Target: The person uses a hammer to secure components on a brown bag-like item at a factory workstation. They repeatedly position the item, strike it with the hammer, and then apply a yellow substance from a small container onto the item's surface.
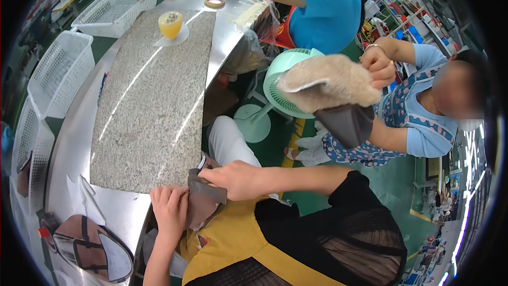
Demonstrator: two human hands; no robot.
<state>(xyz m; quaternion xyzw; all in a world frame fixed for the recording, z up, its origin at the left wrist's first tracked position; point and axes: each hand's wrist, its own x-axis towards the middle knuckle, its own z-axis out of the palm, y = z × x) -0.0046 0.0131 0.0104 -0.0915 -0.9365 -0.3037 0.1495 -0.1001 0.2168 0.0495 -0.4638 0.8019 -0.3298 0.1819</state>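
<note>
Over my lap, at the near edge of the stone slab, I hold a brown leather-like piece with a darker flap. My left hand has its fingers curled over the piece's left edge. My right hand grips the upper part, its thumb and fingers closed on it. A light-coloured edge shows by the right fingertips, too small to make out. Left of my left hand, a brown stitched piece with black strips and a white panel lies on the metal table.
A clear cup of yellow liquid and a tape roll stand at the far end. White baskets line the left. On the right are a green fan and a co-worker holding a fuzzy beige piece. Another person sits beyond.
</note>
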